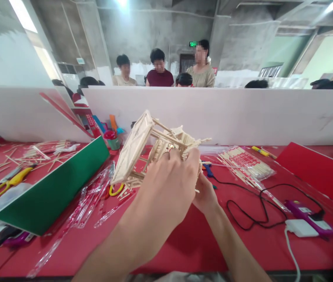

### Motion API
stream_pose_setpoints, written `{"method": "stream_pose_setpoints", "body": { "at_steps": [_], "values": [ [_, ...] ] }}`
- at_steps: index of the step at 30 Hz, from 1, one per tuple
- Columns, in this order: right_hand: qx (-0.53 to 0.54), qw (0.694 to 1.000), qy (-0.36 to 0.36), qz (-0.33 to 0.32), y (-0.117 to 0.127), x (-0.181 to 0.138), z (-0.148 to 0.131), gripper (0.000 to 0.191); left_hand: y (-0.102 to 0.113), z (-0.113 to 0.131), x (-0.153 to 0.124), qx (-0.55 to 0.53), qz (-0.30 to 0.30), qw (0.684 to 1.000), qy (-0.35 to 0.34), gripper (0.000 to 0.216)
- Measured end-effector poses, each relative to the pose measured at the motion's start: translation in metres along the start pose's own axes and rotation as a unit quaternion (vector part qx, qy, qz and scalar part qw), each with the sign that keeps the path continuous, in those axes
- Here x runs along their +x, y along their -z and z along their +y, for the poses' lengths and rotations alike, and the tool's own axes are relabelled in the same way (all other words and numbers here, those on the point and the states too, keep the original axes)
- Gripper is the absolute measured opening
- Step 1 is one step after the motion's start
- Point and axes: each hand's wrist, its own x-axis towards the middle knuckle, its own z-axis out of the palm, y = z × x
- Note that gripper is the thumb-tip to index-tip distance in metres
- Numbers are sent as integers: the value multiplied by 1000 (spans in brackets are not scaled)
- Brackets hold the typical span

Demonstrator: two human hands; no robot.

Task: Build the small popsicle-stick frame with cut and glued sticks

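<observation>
A model built of thin wooden sticks [135, 147] is held up above the red table, tilted, with a flat frame panel on its left side. My left hand [172, 178] reaches across its near side, with the fingers bent into the sticks and their tips hidden. Under and behind the model's right side, my right hand [206, 192] is closed around it, mostly covered by my left hand and the sticks. Short pieces of stick lie on the table beneath the model, beside a yellow scissor handle [116, 190].
Left stands a green board [57, 188] near yellow-handled scissors [8, 184] and loose sticks. Right are a pack of sticks [247, 162], a black cable [244, 227], a purple device [310, 217] and a red board [321, 172]. A white partition [227, 113] separates people beyond.
</observation>
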Motion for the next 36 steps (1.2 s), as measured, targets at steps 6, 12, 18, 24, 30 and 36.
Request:
{"method": "stream_pose_setpoints", "body": {
  "at_steps": [6,12,18,24,30,36],
  "values": [
    [-23,1000,-11,6,8,3,2,27,0,-3,-3,-18,-20,999,-27,51],
    [-46,999,-2,-16,14,7,7,29,1,-7,-5,-49,-13,998,-26,63],
    [-51,999,5,1,16,4,4,33,9,-5,-8,-77,-21,997,-20,52],
    [-60,998,25,1,18,7,4,28,4,-12,-14,-82,-7,996,-26,51],
    [-39,998,18,-44,23,14,8,44,-1,-23,-13,-78,3,997,-15,53],
    [-19,999,10,-41,21,15,8,42,0,-25,-7,-78,10,997,-11,51]
  ]
}}
